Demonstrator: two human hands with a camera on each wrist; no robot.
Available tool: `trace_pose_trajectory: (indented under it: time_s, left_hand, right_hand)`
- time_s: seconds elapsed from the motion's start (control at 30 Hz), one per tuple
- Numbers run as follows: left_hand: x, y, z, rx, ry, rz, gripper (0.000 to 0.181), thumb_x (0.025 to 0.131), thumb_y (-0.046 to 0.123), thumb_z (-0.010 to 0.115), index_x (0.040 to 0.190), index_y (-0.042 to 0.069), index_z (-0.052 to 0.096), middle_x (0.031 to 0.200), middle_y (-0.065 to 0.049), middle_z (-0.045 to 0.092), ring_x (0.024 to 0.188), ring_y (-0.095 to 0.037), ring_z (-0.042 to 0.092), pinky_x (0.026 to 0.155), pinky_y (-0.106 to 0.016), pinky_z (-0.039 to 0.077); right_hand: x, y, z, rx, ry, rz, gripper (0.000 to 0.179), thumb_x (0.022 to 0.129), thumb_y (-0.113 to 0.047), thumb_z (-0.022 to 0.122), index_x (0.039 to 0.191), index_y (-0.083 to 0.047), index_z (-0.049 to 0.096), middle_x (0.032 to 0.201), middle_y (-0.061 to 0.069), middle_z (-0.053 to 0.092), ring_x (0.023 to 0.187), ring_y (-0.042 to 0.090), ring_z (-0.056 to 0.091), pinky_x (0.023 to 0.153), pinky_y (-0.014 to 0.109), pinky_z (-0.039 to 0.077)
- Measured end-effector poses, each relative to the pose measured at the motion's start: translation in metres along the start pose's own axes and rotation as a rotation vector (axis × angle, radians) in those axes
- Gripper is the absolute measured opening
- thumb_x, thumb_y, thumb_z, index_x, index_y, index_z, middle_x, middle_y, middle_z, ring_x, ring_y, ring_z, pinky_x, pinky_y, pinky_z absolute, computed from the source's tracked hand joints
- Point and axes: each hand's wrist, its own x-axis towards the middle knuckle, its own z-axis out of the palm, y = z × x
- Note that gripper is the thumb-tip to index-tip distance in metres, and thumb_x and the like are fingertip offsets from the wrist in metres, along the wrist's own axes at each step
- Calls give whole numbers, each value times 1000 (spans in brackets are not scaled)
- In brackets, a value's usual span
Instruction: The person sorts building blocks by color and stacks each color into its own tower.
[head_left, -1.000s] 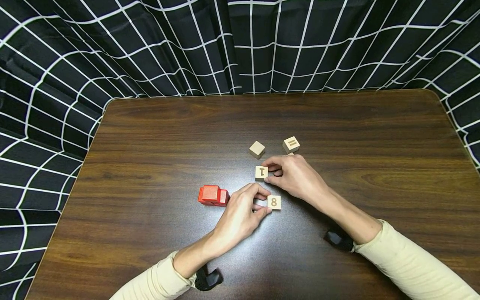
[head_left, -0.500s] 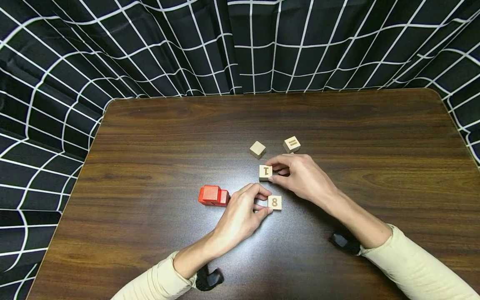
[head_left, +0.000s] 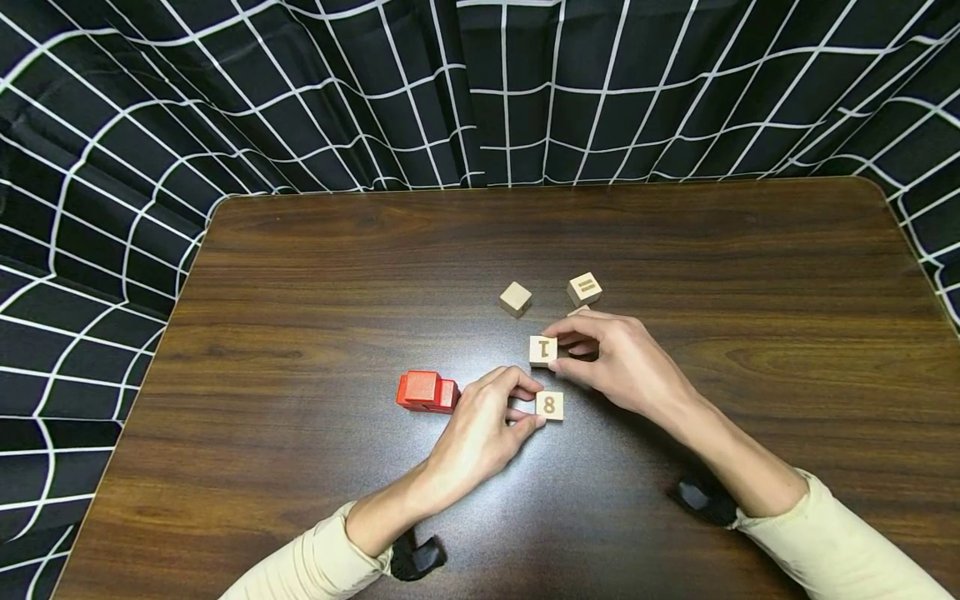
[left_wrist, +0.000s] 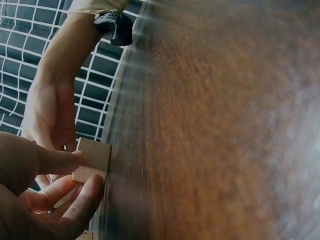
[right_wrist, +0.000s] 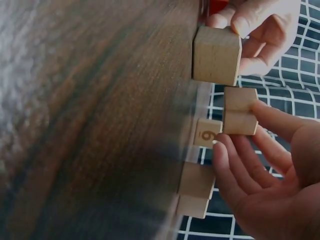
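Observation:
In the head view, my left hand [head_left: 487,425] pinches a pale wooden cube marked 8 [head_left: 550,406] between fingers and thumb, low at the table. The same cube [left_wrist: 95,159] shows plain sides in the left wrist view. My right hand [head_left: 622,358] grips another wooden cube, with a 1 on top [head_left: 543,351], by its right side, just behind the 8 cube. In the right wrist view this cube [right_wrist: 240,110] is raised above the tabletop, fingertips at its edges. Left of my left hand stands a red blocky toy like a small truck [head_left: 423,392].
Behind my hands lie a wooden cube with a blank top [head_left: 515,299] and one with an equals sign [head_left: 584,288]. A further cube [head_left: 581,311] is mostly hidden by my right hand. Black curtains with a white grid [head_left: 337,100] surround the brown table [head_left: 337,267].
My right hand has moved right and slightly toward me, carrying the 1 cube with it. My left hand stays on the 8 cube.

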Motion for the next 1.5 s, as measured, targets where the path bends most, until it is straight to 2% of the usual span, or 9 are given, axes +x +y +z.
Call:
trace_pose_trajectory:
  time_s: [0.23,0.4,0.77,1.27,1.5]
  left_hand:
    - [0,-1,0,-11,5,15,28,81,0,79,106,4,65,102,-6,68,81,-10,70,71,-12,56]
    - [0,-1,0,-13,5,10,28,82,0,79,105,5,65,102,-6,68,82,-11,70,71,-12,56]
    - [0,-1,-1,27,-2,3,27,82,2,80,105,7,65,102,-2,68,81,-7,69,71,-12,55]
    - [0,-1,0,27,-4,-7,27,82,3,80,104,7,66,101,-2,68,82,-6,68,71,-12,55]
    - [1,0,0,34,6,6,26,82,3,80,104,7,66,101,-2,68,83,-10,69,71,-11,55]
  right_hand:
    - [-6,0,-3,12,15,-35,32,81,-8,83,111,-14,73,107,-2,70,88,16,69,77,30,60]
    - [-10,3,-4,21,35,-27,32,81,-8,82,111,-16,73,112,0,70,88,15,69,76,31,60]
    - [-23,5,-9,21,77,-1,32,80,-8,83,109,-19,74,104,-7,71,84,14,70,72,28,60]
    - [-31,10,-11,8,60,-1,34,79,-7,84,109,-20,73,105,-10,71,85,13,70,72,28,60]
    - [-34,11,-10,14,58,-5,35,77,-5,84,107,-20,72,104,-11,71,86,13,70,73,28,60]
